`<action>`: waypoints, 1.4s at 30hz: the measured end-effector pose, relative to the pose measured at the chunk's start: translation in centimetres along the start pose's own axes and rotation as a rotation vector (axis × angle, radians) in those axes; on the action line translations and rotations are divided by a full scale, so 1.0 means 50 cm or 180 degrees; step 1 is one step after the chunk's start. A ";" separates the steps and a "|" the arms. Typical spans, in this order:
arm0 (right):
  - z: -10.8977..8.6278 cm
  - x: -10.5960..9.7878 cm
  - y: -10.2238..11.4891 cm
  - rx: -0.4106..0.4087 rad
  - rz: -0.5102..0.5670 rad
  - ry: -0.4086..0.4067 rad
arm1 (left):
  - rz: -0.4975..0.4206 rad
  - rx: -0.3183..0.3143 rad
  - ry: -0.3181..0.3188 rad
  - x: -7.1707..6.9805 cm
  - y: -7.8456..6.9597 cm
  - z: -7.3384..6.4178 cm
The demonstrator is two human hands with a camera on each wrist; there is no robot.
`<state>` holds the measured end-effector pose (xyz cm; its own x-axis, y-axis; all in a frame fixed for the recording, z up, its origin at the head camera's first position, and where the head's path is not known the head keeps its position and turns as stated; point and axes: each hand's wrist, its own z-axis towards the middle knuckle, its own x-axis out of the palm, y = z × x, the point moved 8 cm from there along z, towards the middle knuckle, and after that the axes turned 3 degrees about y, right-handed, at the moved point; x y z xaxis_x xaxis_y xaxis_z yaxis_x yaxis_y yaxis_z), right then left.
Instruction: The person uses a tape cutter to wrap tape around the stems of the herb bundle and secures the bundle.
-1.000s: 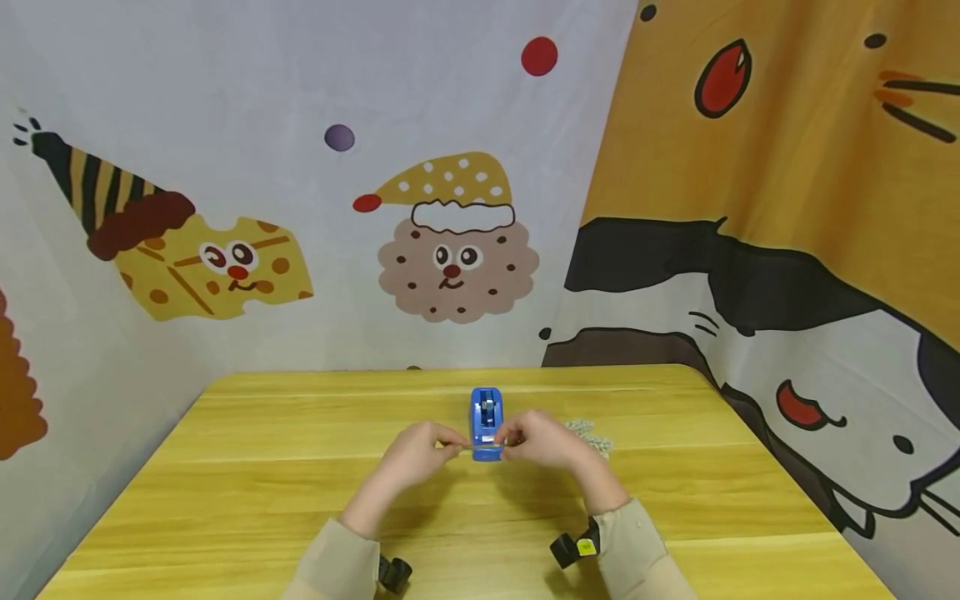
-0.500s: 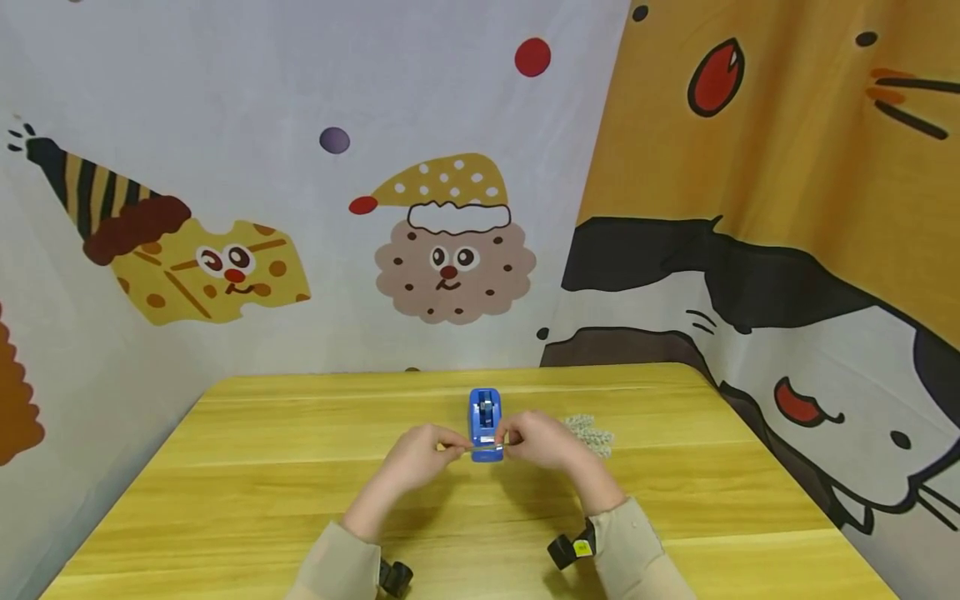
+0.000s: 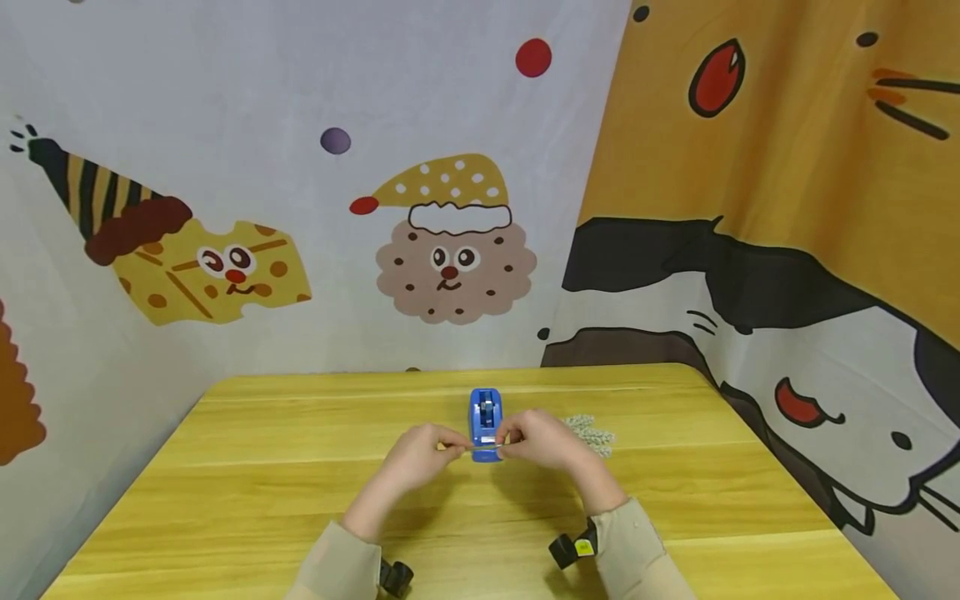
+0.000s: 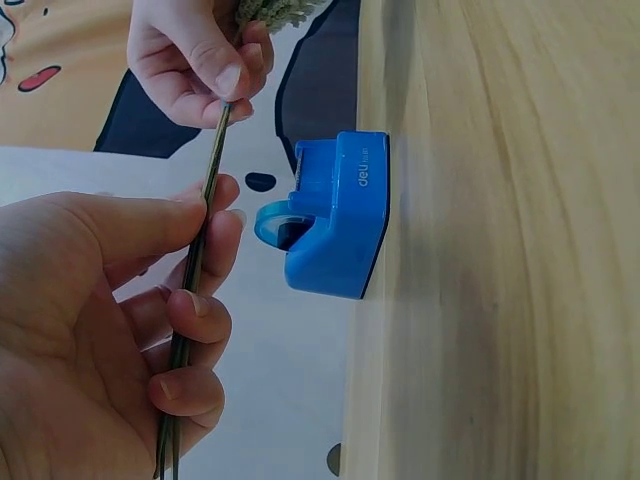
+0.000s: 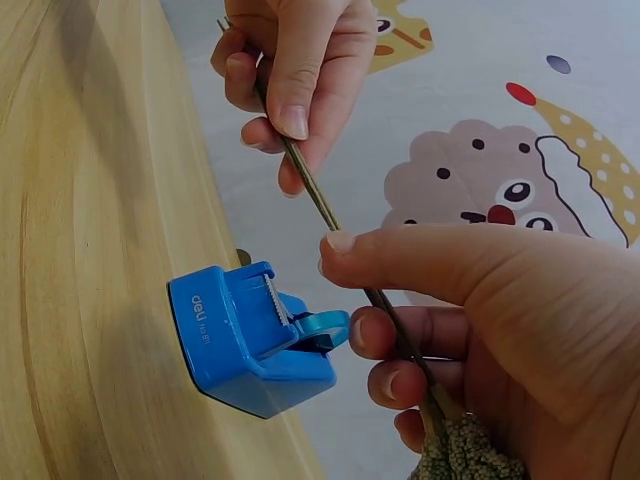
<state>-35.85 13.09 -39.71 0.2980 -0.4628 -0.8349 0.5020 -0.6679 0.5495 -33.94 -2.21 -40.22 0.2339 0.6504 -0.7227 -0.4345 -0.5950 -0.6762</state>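
Observation:
A bunch of dried flowers is held across the front of a blue tape dispenser [image 3: 486, 408], its thin stems [image 5: 318, 195] stretched between both hands. My left hand [image 3: 416, 458] pinches the stems between thumb and forefinger, and its other fingers curl round their lower part in the left wrist view. Nearer the pale green flower heads [image 5: 465, 452], my right hand [image 3: 543, 440] grips the same stems with thumb and curled fingers. The heads stick out past the right hand in the head view. The dispenser stands on the table, apart from the fingers in both wrist views.
The wooden table [image 3: 247, 467] reaches back to a wall cloth [image 3: 315, 75] printed with cartoon figures. A clear blue roll of tape [image 5: 325, 323] sits in the dispenser beside its toothed cutter [image 5: 277, 300]. Black cameras [image 3: 395, 577] are strapped at both wrists.
The head view has shifted slightly. Both hands keep nearly the same place on the stems, and the dispenser has not moved.

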 end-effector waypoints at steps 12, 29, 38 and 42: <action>-0.005 -0.001 0.009 -0.0094 0.0071 0.0045 | 0.0055 -0.0016 0.0006 -0.002 -0.003 -0.003; -0.018 0.016 0.012 -0.0216 -0.0333 0.0047 | 0.0379 0.0330 0.0384 0.010 -0.024 -0.004; -0.039 0.047 -0.002 -0.0311 -0.0537 0.0045 | 0.0684 0.0588 0.0782 0.054 -0.018 -0.013; -0.044 0.059 -0.010 -0.0312 -0.0620 0.0040 | 0.0818 0.0586 0.0773 0.068 -0.016 -0.016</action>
<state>-33.44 13.36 -42.51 0.1975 -0.3227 -0.9257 0.6274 -0.6840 0.3723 -32.09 0.10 -42.25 0.2866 0.3477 -0.8927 -0.6492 -0.6148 -0.4478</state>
